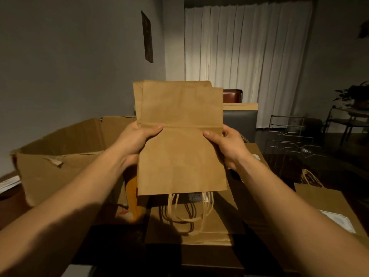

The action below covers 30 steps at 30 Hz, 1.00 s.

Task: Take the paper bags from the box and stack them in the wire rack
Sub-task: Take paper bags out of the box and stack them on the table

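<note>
With both thumbs laid flat across the front of the bags (180, 136), I hold a small sheaf of folded brown paper bags upright in the air: my left hand (137, 139) grips its left edge, thumb on the crease, the other fingers hidden behind the paper; my right hand (226, 143) grips the right edge the same way. At least two bags are in the sheaf, one peeking out at the top left behind the front one. Pale twisted handles (189, 208) hang from the bottom edge.

Below them more flat bags (209, 234) lie stacked at the near edge of the desk, dark handles on top. To the left stands the box (60, 156), open, its torn flaps up, with something orange (132, 198) at its right side. Another bag (327, 204) with a white label lies at the right edge of the desk, and one more sits behind my right wrist. The rack (289, 136) stands toward the far right corner, well apart from my hands; I cannot tell whether it holds any bags. A white curtain (247, 56) hangs beyond.
</note>
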Motion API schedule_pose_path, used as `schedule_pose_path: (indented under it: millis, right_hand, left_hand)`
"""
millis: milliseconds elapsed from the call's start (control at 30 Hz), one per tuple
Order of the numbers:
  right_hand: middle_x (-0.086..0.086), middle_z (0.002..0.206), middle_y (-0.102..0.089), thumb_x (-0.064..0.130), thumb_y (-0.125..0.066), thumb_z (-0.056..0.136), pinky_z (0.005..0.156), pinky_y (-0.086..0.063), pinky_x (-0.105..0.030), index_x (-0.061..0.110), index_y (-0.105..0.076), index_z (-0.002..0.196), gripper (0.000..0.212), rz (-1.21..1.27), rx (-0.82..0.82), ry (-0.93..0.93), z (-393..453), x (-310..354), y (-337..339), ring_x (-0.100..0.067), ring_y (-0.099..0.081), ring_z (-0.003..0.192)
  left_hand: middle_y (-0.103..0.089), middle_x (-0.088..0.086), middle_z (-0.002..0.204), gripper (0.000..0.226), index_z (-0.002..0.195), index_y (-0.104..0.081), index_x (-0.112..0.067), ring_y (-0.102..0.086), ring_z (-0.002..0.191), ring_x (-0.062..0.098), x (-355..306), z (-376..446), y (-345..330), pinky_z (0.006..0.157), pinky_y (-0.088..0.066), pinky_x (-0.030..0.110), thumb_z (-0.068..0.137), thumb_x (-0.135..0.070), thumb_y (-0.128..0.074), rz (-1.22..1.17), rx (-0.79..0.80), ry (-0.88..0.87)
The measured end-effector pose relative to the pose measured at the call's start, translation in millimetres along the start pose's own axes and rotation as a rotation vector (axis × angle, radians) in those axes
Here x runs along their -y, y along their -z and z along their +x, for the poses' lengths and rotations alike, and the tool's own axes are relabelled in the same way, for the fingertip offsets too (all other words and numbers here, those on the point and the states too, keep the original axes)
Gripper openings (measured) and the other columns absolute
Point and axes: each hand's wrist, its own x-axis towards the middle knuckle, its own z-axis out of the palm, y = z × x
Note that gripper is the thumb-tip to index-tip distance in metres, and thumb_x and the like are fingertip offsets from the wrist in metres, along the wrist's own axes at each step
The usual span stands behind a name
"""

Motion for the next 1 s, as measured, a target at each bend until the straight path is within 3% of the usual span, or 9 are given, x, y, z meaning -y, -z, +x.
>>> schedule_pose_path:
  millis: [133,267,367,433,600,733,833,900,1000]
  right_hand:
    - [-0.012,0.108,-0.075,0.015,-0.067,0.093,0.086,-0.059,-0.037,0.005,-0.070,0.115,0.024,0.084,0.068,-0.136,-2,-8,5,-0.026,-0.072,0.100]
    - [-0.009,0.105,-0.076,0.029,-0.060,0.099,0.080,-0.057,-0.036,0.008,-0.072,0.109,0.027,0.006,0.110,-0.224,-3,-11,22,-0.023,-0.073,0.096]
    - [0.002,0.079,-0.076,0.045,-0.049,0.102,0.070,-0.050,-0.029,0.014,-0.073,0.088,0.042,-0.437,0.064,-0.151,-7,-5,34,-0.012,-0.073,0.076]
    - [0.000,0.077,-0.073,0.049,-0.045,0.102,0.068,-0.048,-0.029,0.014,-0.071,0.081,0.049,-0.647,-0.012,-0.099,-6,2,50,-0.014,-0.070,0.075]
    - [-0.006,0.077,-0.061,0.042,-0.050,0.101,0.057,-0.044,-0.028,0.014,-0.064,0.086,0.035,-0.618,-0.139,-0.055,-11,30,101,-0.018,-0.055,0.064]
    - [0.002,0.093,-0.068,0.028,-0.053,0.101,0.069,-0.047,-0.027,0.022,-0.068,0.097,0.017,-0.635,-0.105,0.096,-27,34,115,-0.014,-0.065,0.085]
    - [0.007,0.104,-0.068,0.023,-0.051,0.101,0.079,-0.050,-0.027,0.033,-0.067,0.097,0.019,-0.614,-0.081,0.272,-34,14,110,-0.006,-0.064,0.097]
    - [0.008,0.112,-0.065,0.020,-0.053,0.100,0.086,-0.053,-0.025,0.038,-0.066,0.101,0.022,-0.565,-0.093,0.455,-32,10,103,-0.007,-0.061,0.107]
    - [0.023,0.113,-0.061,0.015,-0.057,0.098,0.093,-0.048,-0.019,0.043,-0.067,0.110,0.032,-0.444,-0.128,0.805,-28,30,92,-0.012,-0.053,0.116]
  left_hand:
    - [-0.076,0.008,0.109,0.030,0.116,-0.068,-0.017,-0.074,0.095,0.021,8,-8,4,0.073,-0.061,0.034,0.097,-0.038,-0.059,-0.073,-0.019,0.059]
    - [-0.077,0.006,0.107,0.033,0.117,-0.065,-0.022,-0.074,0.096,0.022,16,-12,-3,0.075,-0.062,0.037,0.100,-0.046,-0.050,-0.126,-0.013,0.106]
    - [-0.077,0.008,0.107,0.035,0.118,-0.065,-0.019,-0.074,0.098,0.024,25,-12,-8,0.083,-0.059,0.041,0.100,-0.045,-0.051,-0.081,-0.054,0.122]
    - [-0.076,0.010,0.106,0.034,0.118,-0.066,-0.014,-0.074,0.097,0.026,30,-11,-7,0.085,-0.059,0.043,0.101,-0.041,-0.054,0.000,-0.111,0.109]
    - [-0.075,0.014,0.104,0.019,0.109,-0.068,-0.011,-0.073,0.091,0.029,33,-3,-3,0.086,-0.058,0.046,0.102,-0.023,-0.055,0.185,-0.158,0.103]
    - [-0.075,0.011,0.106,0.022,0.117,-0.066,-0.012,-0.072,0.097,0.030,30,3,-5,0.091,-0.056,0.049,0.101,-0.023,-0.055,0.186,-0.183,0.079]
    - [-0.075,0.010,0.100,0.017,0.112,-0.065,-0.012,-0.071,0.089,0.026,33,3,-13,0.079,-0.058,0.039,0.101,-0.021,-0.056,0.113,-0.158,0.100]
    - [-0.073,0.010,0.092,0.014,0.104,-0.065,-0.013,-0.070,0.081,0.023,34,1,-18,0.069,-0.056,0.033,0.102,-0.016,-0.052,0.106,-0.134,0.126]
    - [-0.068,0.012,0.087,0.015,0.096,-0.061,-0.010,-0.066,0.073,0.023,34,2,-16,0.064,-0.055,0.033,0.102,-0.011,-0.048,0.105,-0.147,0.158]
